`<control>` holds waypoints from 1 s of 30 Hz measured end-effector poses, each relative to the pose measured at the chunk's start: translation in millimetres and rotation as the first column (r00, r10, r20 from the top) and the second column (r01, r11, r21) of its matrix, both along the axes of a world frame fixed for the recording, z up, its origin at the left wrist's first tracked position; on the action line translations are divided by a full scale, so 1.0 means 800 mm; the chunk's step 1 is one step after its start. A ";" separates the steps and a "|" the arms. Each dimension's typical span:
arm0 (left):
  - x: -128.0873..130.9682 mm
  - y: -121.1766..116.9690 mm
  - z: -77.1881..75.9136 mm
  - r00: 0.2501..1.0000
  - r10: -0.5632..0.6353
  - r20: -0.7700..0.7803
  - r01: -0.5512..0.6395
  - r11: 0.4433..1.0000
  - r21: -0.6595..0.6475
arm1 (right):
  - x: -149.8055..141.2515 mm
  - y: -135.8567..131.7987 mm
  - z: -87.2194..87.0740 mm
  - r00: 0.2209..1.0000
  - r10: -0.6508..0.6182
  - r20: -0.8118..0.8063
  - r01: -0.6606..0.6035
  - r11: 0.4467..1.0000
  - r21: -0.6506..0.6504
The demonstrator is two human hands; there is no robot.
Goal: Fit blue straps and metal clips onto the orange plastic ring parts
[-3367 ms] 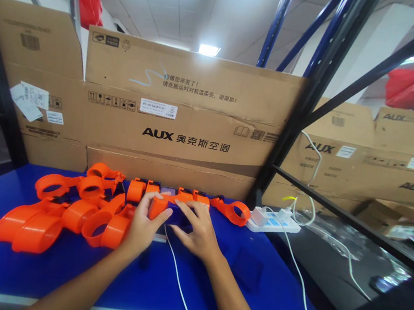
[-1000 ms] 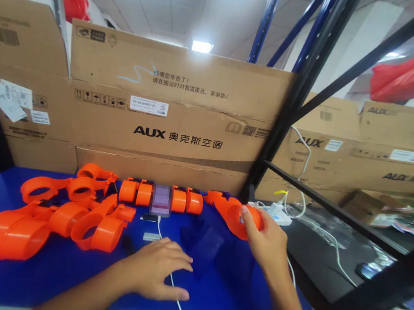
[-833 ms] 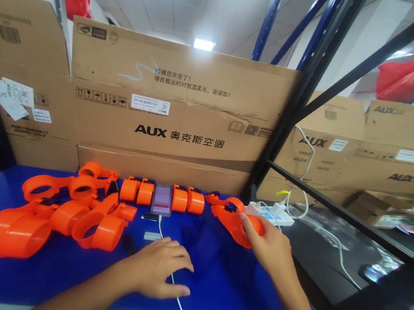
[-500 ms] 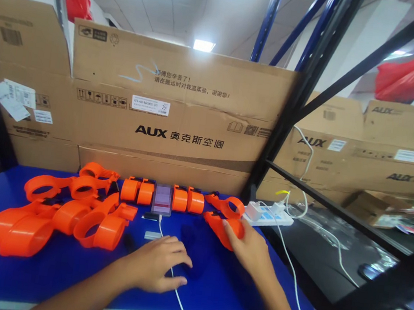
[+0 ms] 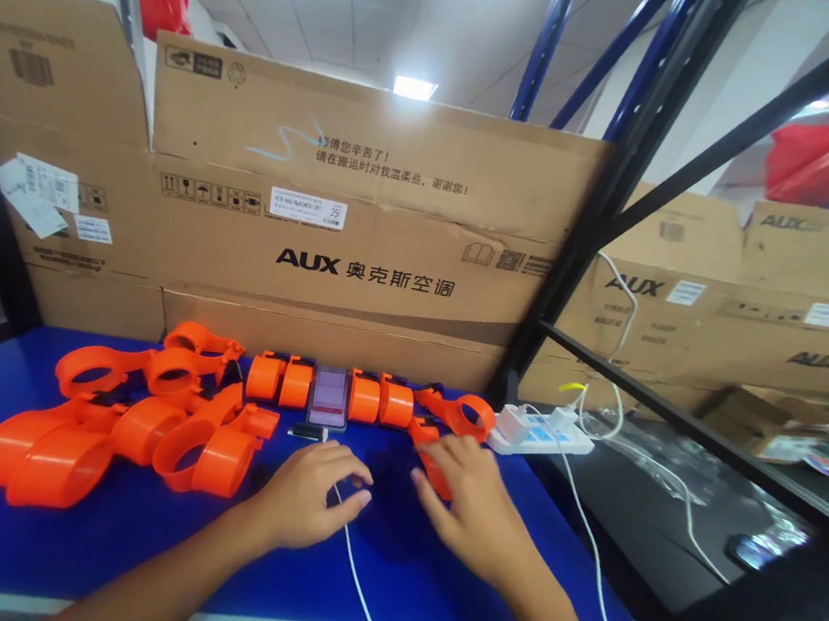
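My left hand (image 5: 316,495) hovers above the blue tabletop with curved fingers, thumb and fingertips apart, and nothing visible between them. A thin white cable (image 5: 354,570) passes beneath it toward a phone (image 5: 329,399). To the right, my right hand (image 5: 473,509) has its fingers spread over an orange plastic ring piece (image 5: 437,477), partly covering it; whether the fingertips touch it I cannot tell. Just behind lies another orange ring piece with a black part (image 5: 469,416). Below the phone rests a small black and silver object (image 5: 308,431).
Many orange ring pieces (image 5: 68,454) lie heaped at left, and several short orange pieces (image 5: 366,397) flank the phone. A white power strip (image 5: 543,432) with plugs sits at right beside a black rack post (image 5: 572,259). Large cardboard sheets (image 5: 351,333) stand behind the blue table (image 5: 127,557).
My right hand has let go of the orange ring piece and shifted left, fingers now spread above it. My left hand has risen slightly and moved a little left.
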State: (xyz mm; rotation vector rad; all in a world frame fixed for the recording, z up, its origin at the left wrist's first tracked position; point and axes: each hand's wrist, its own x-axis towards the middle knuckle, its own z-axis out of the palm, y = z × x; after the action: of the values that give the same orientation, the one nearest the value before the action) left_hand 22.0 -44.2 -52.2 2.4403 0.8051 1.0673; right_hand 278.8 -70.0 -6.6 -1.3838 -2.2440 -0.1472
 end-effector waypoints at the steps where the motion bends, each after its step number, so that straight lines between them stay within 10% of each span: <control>1: -0.001 0.000 0.001 1.000 0.011 0.022 -0.011 1.000 0.000 | -0.007 -0.009 0.003 0.993 0.113 0.038 -0.110 0.991 -0.082; 18: -0.002 0.002 0.005 0.974 0.121 0.190 -0.117 0.993 -0.034 | -0.049 -0.028 -0.019 0.983 0.122 0.140 -0.124 0.992 0.005; 30: -0.003 0.004 0.003 0.968 0.137 0.210 -0.117 0.988 -0.103 | -0.048 -0.039 -0.028 0.981 0.192 -0.023 -0.193 0.962 -0.196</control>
State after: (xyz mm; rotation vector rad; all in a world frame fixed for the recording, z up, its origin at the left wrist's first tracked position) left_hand 20.0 -40.8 -50.0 2.1760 0.9255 1.2884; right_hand 240.2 -100.9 -28.9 -1.2497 -2.4279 0.1483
